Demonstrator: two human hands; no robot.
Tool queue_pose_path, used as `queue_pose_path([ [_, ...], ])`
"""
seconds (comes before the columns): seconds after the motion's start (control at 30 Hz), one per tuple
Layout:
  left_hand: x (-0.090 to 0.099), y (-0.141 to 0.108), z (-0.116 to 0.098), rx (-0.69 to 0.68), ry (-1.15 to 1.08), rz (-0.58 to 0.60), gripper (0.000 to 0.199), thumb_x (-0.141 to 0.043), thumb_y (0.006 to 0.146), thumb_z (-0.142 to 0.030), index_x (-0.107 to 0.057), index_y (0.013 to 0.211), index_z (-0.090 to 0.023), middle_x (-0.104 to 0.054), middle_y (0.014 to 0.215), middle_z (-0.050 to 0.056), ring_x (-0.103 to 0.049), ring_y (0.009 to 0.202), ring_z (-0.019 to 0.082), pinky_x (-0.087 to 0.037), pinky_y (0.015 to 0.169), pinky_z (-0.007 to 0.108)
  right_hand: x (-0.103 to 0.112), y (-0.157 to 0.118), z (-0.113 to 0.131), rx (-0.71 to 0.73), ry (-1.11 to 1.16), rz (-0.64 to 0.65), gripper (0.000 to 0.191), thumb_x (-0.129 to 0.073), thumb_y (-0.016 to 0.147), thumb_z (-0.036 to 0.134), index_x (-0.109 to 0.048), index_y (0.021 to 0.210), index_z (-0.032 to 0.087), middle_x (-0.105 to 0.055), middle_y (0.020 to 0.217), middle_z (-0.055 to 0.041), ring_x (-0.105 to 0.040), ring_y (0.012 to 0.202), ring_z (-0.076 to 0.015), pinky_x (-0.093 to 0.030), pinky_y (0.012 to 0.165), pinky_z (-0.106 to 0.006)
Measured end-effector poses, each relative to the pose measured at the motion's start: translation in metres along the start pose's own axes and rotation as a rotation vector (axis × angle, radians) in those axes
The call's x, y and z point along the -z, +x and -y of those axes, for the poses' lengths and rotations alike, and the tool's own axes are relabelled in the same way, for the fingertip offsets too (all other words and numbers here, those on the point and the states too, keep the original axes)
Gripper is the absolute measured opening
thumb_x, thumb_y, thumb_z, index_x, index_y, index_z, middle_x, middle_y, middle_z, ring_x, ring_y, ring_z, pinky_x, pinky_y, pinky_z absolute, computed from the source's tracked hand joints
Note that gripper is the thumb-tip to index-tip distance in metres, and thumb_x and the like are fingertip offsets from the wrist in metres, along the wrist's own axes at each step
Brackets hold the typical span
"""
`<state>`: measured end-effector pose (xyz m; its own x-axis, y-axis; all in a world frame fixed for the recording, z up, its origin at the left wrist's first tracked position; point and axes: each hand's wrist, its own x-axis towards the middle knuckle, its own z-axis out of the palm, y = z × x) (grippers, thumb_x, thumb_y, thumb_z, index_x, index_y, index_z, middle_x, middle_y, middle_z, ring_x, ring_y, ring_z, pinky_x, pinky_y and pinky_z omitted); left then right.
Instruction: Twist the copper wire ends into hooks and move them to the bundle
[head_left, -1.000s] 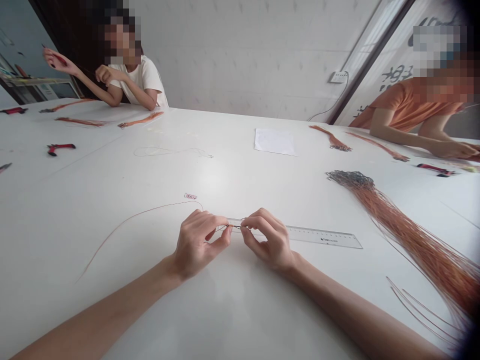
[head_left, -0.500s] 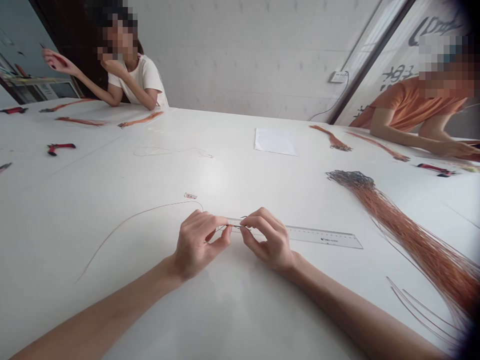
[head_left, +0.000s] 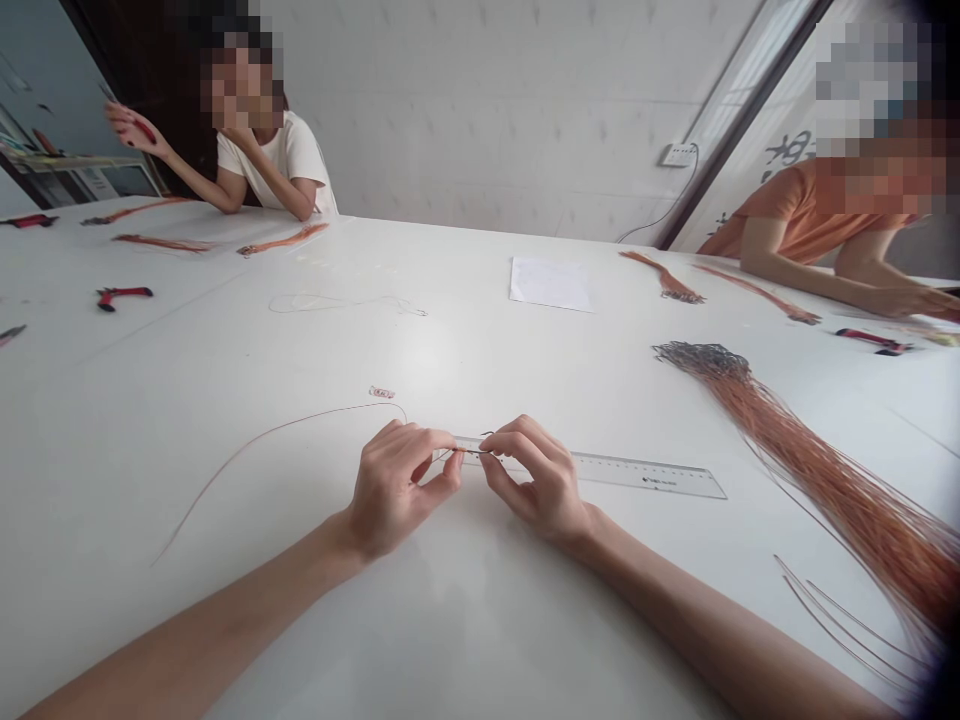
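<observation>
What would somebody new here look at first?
Probably the big bundle of orange-brown strands with a dark, tangled end, spread down the right side of the white table. Next might come the two bare hands in the middle, left and right, pinching a thin dark piece between them above a clear ruler.

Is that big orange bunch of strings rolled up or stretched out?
Stretched out. The orange strings run long across the white table, from their dark, clumped end to the picture's right edge.
</observation>
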<state>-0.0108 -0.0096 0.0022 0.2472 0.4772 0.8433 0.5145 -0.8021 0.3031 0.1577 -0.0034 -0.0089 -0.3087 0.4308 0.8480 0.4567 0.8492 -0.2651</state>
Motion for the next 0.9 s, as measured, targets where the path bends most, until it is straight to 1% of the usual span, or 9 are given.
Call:
queue_pose_path([
  [0.33,-0.0015,-0.0011,0.0022,0.01,0.003,0.011,0.012,-0.059,0.078,-0.01,-0.053,0.073,-0.018,-0.035,0.049,-0.008,-0.034,0.046,0.007,-0.033,0.049,0.021,-0.0004,-0.0007,-0.001,0.0,-0.007,0.0,0.013,-0.052,0.081,0.005,-0.05,0.082,0.019,-0.053,0.065,-0.0007,-0.046,0.059,-0.0104,-0.04,0.05,-0.023],
  [0.63,0.0008,-0.0015,0.0,0.032,-0.015,0.025,0.007,-0.055,0.079,-0.011,-0.055,0.076,-0.018,-0.037,0.05,-0.007,-0.036,0.046,0.007,-0.035,0.049,0.021,-0.0005,-0.0008,-0.0004,-0.026,0.017,0.005,0.013,-0.051,0.081,0.005,-0.051,0.08,0.018,-0.053,0.064,-0.0005,-0.046,0.058,-0.0103,-0.039,0.05,-0.024],
  [0.9,0.0007,-0.0006,0.0011,0.031,-0.019,0.018,0.009,-0.054,0.079,-0.01,-0.055,0.075,-0.018,-0.037,0.049,-0.007,-0.036,0.046,0.007,-0.035,0.049,0.021,-0.0005,-0.0012,-0.0011,-0.028,0.023,0.006,0.013,-0.05,0.081,0.005,-0.052,0.08,0.018,-0.054,0.065,-0.0005,-0.046,0.058,-0.0106,-0.04,0.05,-0.024],
])
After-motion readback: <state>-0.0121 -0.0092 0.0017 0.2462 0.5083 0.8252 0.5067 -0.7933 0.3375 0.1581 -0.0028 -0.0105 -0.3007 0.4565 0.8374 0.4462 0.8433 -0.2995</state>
